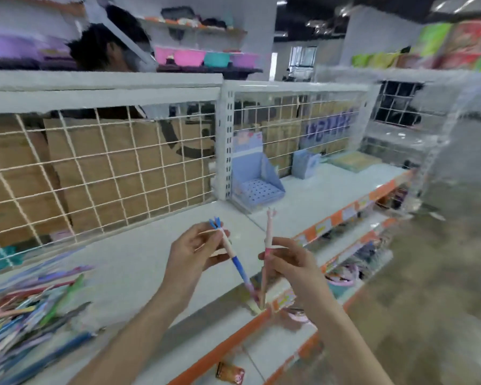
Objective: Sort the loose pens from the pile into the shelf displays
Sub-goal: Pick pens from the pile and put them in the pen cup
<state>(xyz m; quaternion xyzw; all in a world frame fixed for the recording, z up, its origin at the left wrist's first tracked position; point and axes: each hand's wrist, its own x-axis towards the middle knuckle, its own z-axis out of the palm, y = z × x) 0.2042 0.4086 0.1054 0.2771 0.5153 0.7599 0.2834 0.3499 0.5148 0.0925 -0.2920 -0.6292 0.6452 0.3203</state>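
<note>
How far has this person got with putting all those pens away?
Barely started, it seems. The blue display stand on the shelf shows only open holes, no pens that I can see. In hand: the left hand pinches a blue pen, the right hand a pink pen. Left: the big pile of pens on the shelf.

A blue pen (pixel 235 259) is pinched in the left hand (pixel 190 255), and a pink pen (pixel 266 254) is held upright in the right hand (pixel 289 266). Their lower ends are crossed above the shelf (pixel 139 262) edge. A blurred pen pile (pixel 31 309) is seen at left; a blue perforated display stand (pixel 257 179) is set against the wire grid (pixel 100 168).
</note>
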